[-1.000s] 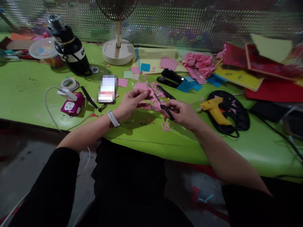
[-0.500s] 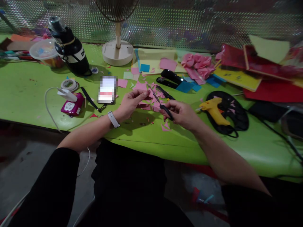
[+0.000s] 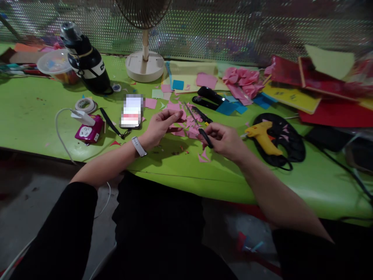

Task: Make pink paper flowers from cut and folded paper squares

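Note:
My right hand is closed round the black handles of a pair of scissors, whose blades point up and to the left. Just left of the blades, my left hand pinches a small piece of pink paper between thumb and forefinger. Its lower fingers extend beneath, and the paper is partly hidden by the fingertips. Many pink paper scraps lie on the green table under and between the hands. A craft knife with a dark body rests behind the scissors.
Behind the hands are a black stapler, crumpled pink paper and a fan. To the left lie a phone, a purple power adapter and a black bottle. A yellow glue gun sits to the right.
The scissors and their blade tip have shifted very slightly to the right, away from my left fingertips. Both hands otherwise keep nearly the same pose and grip.

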`<state>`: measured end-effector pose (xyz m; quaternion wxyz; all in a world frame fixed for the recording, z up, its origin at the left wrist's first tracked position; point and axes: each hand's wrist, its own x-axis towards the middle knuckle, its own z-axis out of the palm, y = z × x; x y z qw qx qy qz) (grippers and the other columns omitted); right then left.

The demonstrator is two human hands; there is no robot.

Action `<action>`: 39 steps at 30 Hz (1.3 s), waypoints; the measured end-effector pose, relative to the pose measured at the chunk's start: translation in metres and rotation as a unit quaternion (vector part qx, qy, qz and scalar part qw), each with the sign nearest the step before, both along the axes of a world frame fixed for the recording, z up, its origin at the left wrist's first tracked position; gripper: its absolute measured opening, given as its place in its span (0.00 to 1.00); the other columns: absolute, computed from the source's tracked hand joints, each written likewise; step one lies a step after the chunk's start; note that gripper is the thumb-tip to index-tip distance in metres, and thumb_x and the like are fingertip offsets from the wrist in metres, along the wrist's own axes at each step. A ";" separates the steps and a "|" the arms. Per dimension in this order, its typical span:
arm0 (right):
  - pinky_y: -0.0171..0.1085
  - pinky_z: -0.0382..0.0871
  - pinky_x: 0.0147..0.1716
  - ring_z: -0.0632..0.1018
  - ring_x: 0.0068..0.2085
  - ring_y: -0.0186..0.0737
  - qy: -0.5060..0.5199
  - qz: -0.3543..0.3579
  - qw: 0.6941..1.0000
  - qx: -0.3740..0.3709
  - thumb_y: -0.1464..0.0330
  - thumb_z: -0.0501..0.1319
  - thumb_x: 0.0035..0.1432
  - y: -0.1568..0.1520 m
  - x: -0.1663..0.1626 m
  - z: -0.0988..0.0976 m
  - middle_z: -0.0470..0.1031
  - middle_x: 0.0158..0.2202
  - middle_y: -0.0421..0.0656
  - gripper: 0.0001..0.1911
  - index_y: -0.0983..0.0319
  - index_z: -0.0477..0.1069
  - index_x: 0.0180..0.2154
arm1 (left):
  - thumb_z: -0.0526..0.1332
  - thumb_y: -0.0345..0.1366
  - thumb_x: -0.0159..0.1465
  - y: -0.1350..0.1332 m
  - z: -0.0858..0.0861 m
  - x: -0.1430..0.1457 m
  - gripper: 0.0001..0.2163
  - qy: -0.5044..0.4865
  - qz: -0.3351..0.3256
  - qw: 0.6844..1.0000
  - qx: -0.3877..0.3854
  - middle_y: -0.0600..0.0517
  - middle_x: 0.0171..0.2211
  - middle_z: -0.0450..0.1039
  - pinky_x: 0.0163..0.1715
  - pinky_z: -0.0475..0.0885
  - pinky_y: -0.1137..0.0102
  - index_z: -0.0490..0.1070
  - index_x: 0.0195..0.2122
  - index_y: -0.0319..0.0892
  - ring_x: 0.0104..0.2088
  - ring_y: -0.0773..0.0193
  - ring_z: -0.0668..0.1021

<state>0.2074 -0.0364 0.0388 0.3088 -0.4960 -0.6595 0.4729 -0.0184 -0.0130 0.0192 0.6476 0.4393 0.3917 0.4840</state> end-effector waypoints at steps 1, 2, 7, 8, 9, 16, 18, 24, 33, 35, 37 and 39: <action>0.35 0.60 0.20 0.70 0.23 0.35 -0.001 -0.007 1.000 -0.002 0.42 0.76 0.45 0.000 0.001 0.001 0.72 0.23 0.39 0.30 0.57 0.68 0.28 | 0.70 0.42 0.67 0.000 0.001 0.000 0.10 0.005 -0.002 1.000 0.000 0.50 0.41 0.81 0.42 0.79 0.72 0.76 0.38 0.40 0.45 0.67 0.83; 0.35 0.61 0.20 0.71 0.24 0.35 -0.005 -0.011 1.000 -0.005 0.42 0.77 0.44 0.001 0.002 0.002 0.73 0.24 0.40 0.30 0.57 0.69 0.29 | 0.69 0.42 0.68 -0.001 0.003 0.000 0.10 0.011 -0.007 1.000 0.001 0.50 0.41 0.81 0.42 0.79 0.73 0.75 0.38 0.40 0.45 0.67 0.83; 0.36 0.64 0.23 0.73 0.26 0.37 -0.014 0.009 0.999 -0.036 0.40 0.75 0.43 0.004 0.007 0.006 0.75 0.26 0.41 0.32 0.58 0.69 0.30 | 0.69 0.43 0.69 -0.004 0.006 0.002 0.11 0.025 -0.040 0.999 0.006 0.49 0.40 0.82 0.36 0.79 0.75 0.75 0.40 0.40 0.39 0.66 0.86; 0.37 0.64 0.23 0.74 0.26 0.38 -0.012 0.018 0.999 -0.042 0.39 0.75 0.44 0.004 0.007 0.006 0.75 0.26 0.41 0.32 0.58 0.69 0.30 | 0.69 0.43 0.69 -0.004 0.006 0.002 0.11 0.028 -0.045 0.999 0.008 0.49 0.39 0.82 0.35 0.78 0.75 0.75 0.41 0.40 0.38 0.67 0.86; 0.37 0.64 0.24 0.73 0.26 0.38 -0.012 0.027 0.998 -0.047 0.38 0.74 0.45 0.005 0.007 0.006 0.75 0.26 0.41 0.32 0.58 0.69 0.31 | 0.69 0.43 0.68 -0.003 0.005 0.002 0.11 0.033 -0.048 0.998 0.010 0.49 0.39 0.81 0.35 0.78 0.75 0.75 0.41 0.40 0.37 0.67 0.86; 0.36 0.58 0.23 0.68 0.25 0.34 -0.016 0.068 0.996 -0.052 0.37 0.71 0.49 0.005 0.007 0.007 0.72 0.26 0.40 0.32 0.58 0.68 0.31 | 0.70 0.44 0.67 -0.002 0.003 0.002 0.12 0.048 -0.066 0.996 0.021 0.49 0.38 0.82 0.36 0.79 0.73 0.75 0.40 0.40 0.36 0.67 0.85; 0.36 0.57 0.23 0.68 0.25 0.34 -0.018 0.070 0.996 -0.054 0.38 0.71 0.50 0.005 0.008 0.006 0.72 0.26 0.40 0.32 0.58 0.68 0.32 | 0.70 0.44 0.66 -0.002 0.003 0.002 0.12 0.040 -0.070 0.996 0.028 0.50 0.37 0.81 0.36 0.79 0.72 0.75 0.40 0.40 0.35 0.67 0.85; 0.36 0.58 0.23 0.69 0.25 0.34 -0.020 0.075 0.996 -0.051 0.39 0.70 0.53 0.006 0.010 0.003 0.73 0.27 0.40 0.30 0.58 0.69 0.32 | 0.71 0.45 0.64 -0.002 0.003 0.002 0.13 0.034 -0.074 0.996 0.033 0.50 0.36 0.81 0.37 0.80 0.71 0.76 0.39 0.41 0.35 0.67 0.84; 0.36 0.59 0.22 0.69 0.24 0.34 -0.025 0.073 0.996 -0.052 0.37 0.71 0.50 0.005 0.006 0.007 0.73 0.25 0.40 0.32 0.58 0.70 0.30 | 0.71 0.45 0.64 -0.003 0.004 0.001 0.13 0.033 -0.087 0.995 0.037 0.50 0.34 0.80 0.38 0.80 0.69 0.75 0.38 0.40 0.34 0.66 0.84; 0.36 0.60 0.22 0.70 0.25 0.35 -0.022 0.074 0.996 -0.051 0.36 0.71 0.49 0.005 0.006 0.008 0.72 0.25 0.40 0.32 0.58 0.69 0.30 | 0.72 0.45 0.64 -0.003 0.005 0.000 0.14 0.041 -0.087 0.995 0.035 0.50 0.35 0.80 0.39 0.80 0.69 0.75 0.39 0.40 0.35 0.67 0.84; 0.36 0.61 0.23 0.71 0.25 0.35 -0.024 0.076 0.996 -0.047 0.36 0.70 0.50 0.004 0.006 0.007 0.72 0.25 0.41 0.32 0.58 0.69 0.30 | 0.72 0.46 0.64 -0.002 0.004 0.000 0.14 0.043 -0.090 0.994 0.034 0.50 0.35 0.80 0.39 0.80 0.69 0.76 0.39 0.41 0.35 0.66 0.84; 0.37 0.61 0.23 0.71 0.25 0.36 -0.028 0.079 0.995 -0.045 0.36 0.69 0.51 0.005 0.007 0.006 0.72 0.26 0.41 0.32 0.58 0.69 0.30 | 0.72 0.46 0.64 -0.001 0.004 -0.001 0.13 0.041 -0.095 0.994 0.031 0.49 0.35 0.81 0.39 0.80 0.69 0.76 0.39 0.41 0.35 0.66 0.84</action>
